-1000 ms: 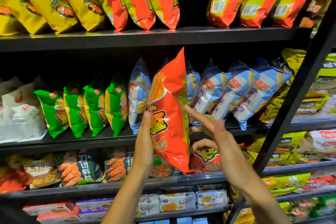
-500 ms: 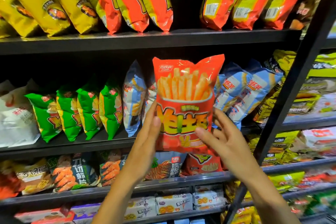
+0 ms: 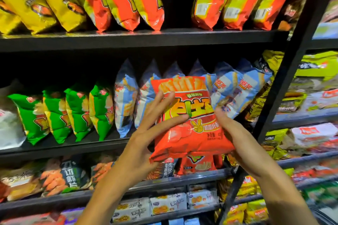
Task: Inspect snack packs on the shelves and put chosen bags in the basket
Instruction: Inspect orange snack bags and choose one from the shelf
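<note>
Holding one red fries bag upright, front facing near, between both hands, left hand gripping its left edge, right hand its right, before blue-striped bags on the middle shelf.

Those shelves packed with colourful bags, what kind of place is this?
Most likely a snack aisle in a shop. Black shelves carry rows of identical bags, such as the green bags, and the hands hold one red fries bag for a look.
</note>
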`<state>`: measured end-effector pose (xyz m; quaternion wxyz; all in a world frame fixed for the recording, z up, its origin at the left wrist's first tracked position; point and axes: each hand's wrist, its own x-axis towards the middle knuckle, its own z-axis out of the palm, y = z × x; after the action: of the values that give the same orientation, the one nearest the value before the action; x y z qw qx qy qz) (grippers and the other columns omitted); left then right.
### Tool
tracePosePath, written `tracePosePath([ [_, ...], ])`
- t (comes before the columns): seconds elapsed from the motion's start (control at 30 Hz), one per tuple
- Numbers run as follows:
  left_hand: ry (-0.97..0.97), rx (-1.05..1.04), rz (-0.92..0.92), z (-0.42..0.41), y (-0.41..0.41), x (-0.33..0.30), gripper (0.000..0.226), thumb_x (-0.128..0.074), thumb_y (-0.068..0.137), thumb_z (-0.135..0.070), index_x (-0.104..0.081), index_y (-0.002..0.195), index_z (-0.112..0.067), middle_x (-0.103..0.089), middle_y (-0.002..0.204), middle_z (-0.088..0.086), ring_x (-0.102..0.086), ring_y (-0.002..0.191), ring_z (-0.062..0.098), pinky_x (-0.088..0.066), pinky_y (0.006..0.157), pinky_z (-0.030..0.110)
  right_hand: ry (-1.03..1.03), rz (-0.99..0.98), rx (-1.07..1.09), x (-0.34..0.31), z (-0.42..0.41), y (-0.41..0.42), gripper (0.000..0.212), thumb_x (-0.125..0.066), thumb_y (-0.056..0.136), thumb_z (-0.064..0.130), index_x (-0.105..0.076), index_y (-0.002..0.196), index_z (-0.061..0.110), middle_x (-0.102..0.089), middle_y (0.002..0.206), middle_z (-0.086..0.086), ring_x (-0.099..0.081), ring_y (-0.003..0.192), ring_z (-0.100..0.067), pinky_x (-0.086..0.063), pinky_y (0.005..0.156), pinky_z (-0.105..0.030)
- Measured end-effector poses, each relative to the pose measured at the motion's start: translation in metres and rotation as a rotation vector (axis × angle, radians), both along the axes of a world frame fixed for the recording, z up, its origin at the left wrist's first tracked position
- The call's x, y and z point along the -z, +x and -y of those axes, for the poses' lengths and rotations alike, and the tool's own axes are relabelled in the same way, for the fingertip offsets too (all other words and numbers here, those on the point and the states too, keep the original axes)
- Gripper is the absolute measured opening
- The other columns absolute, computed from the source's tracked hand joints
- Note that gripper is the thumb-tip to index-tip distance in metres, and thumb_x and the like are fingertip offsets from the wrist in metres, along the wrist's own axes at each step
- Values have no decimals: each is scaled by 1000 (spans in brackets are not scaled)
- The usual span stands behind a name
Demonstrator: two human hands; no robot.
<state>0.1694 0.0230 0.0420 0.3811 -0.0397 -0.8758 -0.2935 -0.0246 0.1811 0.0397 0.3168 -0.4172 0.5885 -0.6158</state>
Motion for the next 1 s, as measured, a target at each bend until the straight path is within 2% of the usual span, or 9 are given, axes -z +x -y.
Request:
tracePosePath([
  [0.07, 24, -26, -3, 1, 1, 2, 59, -76, 90, -24, -55, 144, -12, -34, 166, 4, -15, 159, 28, -20, 124, 61, -109, -72, 102, 6, -10, -11, 25, -52, 107, 34, -68, 122, 22, -74, 118, 7, -60, 131, -12, -53, 84, -14],
  [0.13, 94, -27, 25, -1, 4, 4, 64, -78, 90, -26, -51, 147, -13, -37, 164, -1, -18, 158, 24, -20, 125, 57, -199, -208, 102, 1, -22, 3, 37, -52, 101, 54, -68, 130, 36, -70, 127, 20, -56, 130, 4, -51, 105, -30],
  [0.27, 287, -34, 22, -7, 5, 10, 71, -81, 87, -26, -49, 150, -29, -48, 157, -8, -39, 150, 17, -32, 122, 47, -361, -415, 70, -9, -30, 37, 71, -58, 89, 71, -58, 144, 25, -50, 156, 8, -37, 150, -13, -39, 115, -28],
  [0.37, 382, -29, 36, -10, 5, 10, 67, -81, 87, -36, -51, 147, -41, -53, 151, -14, -48, 142, 9, -39, 115, 26, -354, -432, 121, -12, -22, 39, 64, -70, 86, 62, -59, 141, 32, -53, 153, 9, -37, 151, -16, -36, 117, -40],
  [0.47, 450, -19, 92, -14, 7, 10, 69, -82, 83, -27, -54, 145, -35, -59, 144, -19, -53, 136, 3, -41, 108, 15, -391, -433, 149, -13, -23, 41, 50, -75, 85, 54, -67, 131, 35, -63, 141, 9, -50, 142, -15, -46, 111, -38],
  [0.63, 465, -5, 135, -19, 10, 10, 66, -81, 82, -24, -55, 142, -34, -61, 141, -19, -55, 133, 2, -44, 108, 19, -418, -330, 342, -15, -13, 50, 12, -75, 87, 22, -79, 96, 16, -79, 103, 8, -72, 107, -9, -56, 84, -17],
  [0.8, 476, 1, 158, -22, 12, 13, 60, -73, 90, -51, -51, 145, -42, -55, 148, -19, -52, 137, 5, -43, 114, 35, -373, -137, 514, -9, 2, 58, 21, -75, 83, 30, -80, 88, 11, -80, 85, 0, -77, 82, -16, -59, 70, -23],
  [0.9, 527, -15, 108, -24, 11, 12, 57, -58, 93, -65, -52, 144, -39, -60, 144, -15, -55, 136, 11, -44, 111, 42, -370, -114, 527, -4, 5, 61, 17, -75, 83, 29, -81, 88, 13, -80, 86, 1, -77, 84, -17, -59, 70, -23],
  [1.0, 592, -10, 80, -25, 9, 10, 50, -52, 100, -53, -53, 147, -36, -61, 144, -12, -53, 139, 11, -39, 116, 43, -372, -141, 507, -3, 6, 63, 21, -75, 81, 33, -81, 88, 14, -80, 92, 4, -76, 93, -16, -60, 80, -27],
])
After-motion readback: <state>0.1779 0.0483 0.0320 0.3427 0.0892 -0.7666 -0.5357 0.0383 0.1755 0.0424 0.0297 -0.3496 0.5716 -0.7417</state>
